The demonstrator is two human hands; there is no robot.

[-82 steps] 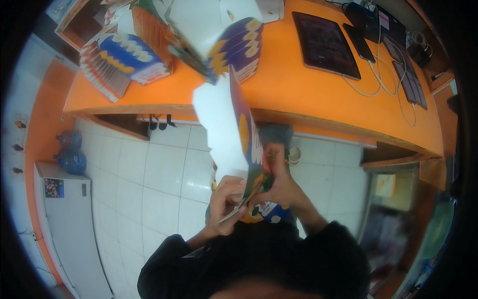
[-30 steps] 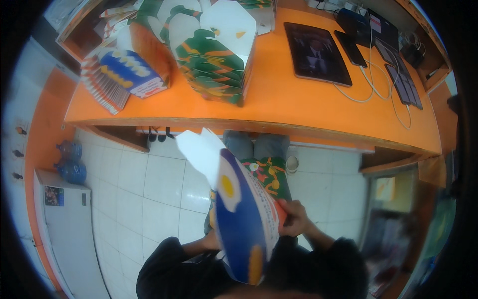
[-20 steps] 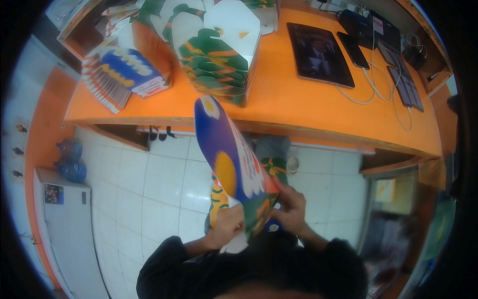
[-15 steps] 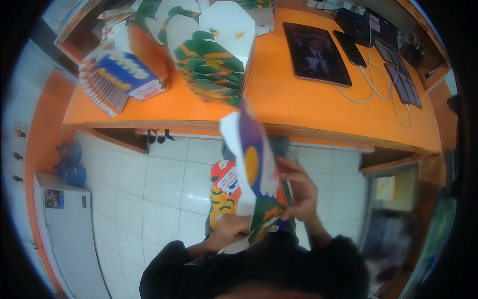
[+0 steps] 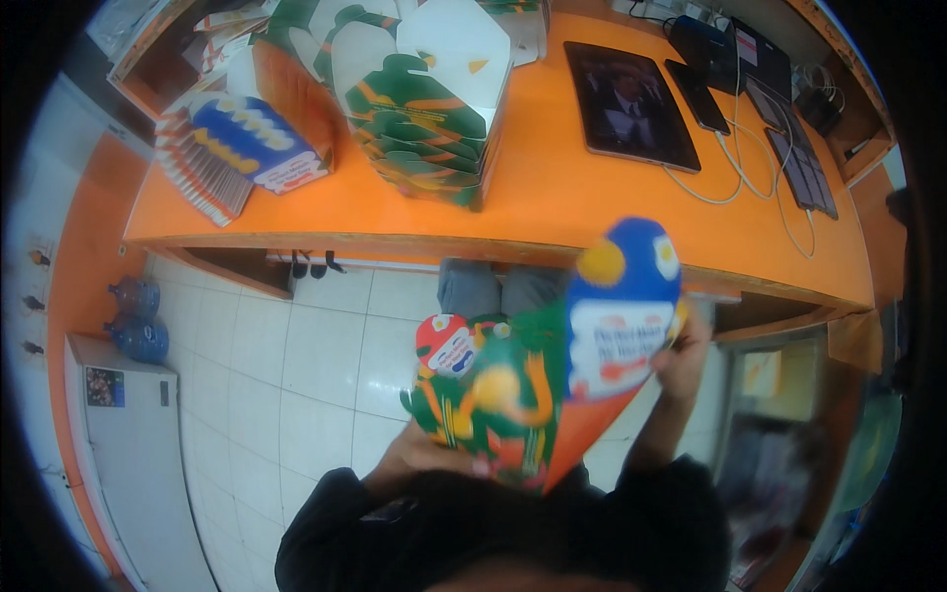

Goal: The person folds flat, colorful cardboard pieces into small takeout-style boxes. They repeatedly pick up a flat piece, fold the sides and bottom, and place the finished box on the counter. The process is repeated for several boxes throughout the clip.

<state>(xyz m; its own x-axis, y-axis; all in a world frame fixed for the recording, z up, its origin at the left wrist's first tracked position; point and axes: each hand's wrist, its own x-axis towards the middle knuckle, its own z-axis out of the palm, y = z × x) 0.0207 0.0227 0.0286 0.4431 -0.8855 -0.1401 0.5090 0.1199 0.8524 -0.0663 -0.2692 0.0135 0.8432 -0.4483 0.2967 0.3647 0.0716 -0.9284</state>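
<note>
Well to the left of the held carton (image 5: 554, 380), blue water bottles (image 5: 140, 340) stand behind a white fridge (image 5: 128, 424). Beyond the carton and to its left, on the orange worktop (image 5: 552, 178), come a fan of folded card (image 5: 202, 178), blue cartons (image 5: 268, 148) and nested green cartons (image 5: 419, 113) with white insides. The left hand (image 5: 419, 456) meets the carton's lower left edge under its green panel (its fingertips are blurred and partly covered, so how closed that grip is I cannot tell). The carton itself is above the person's lap, tilted, its long axis seeming to rise from the lower left toward the upper right, with orange and blue panels on its right. A tablet (image 5: 631, 109) lies beyond its rounded blue end. The right hand (image 5: 686, 350) touches that blue panel's right edge, fingers curled round it, the nearer hand to that end.
</note>
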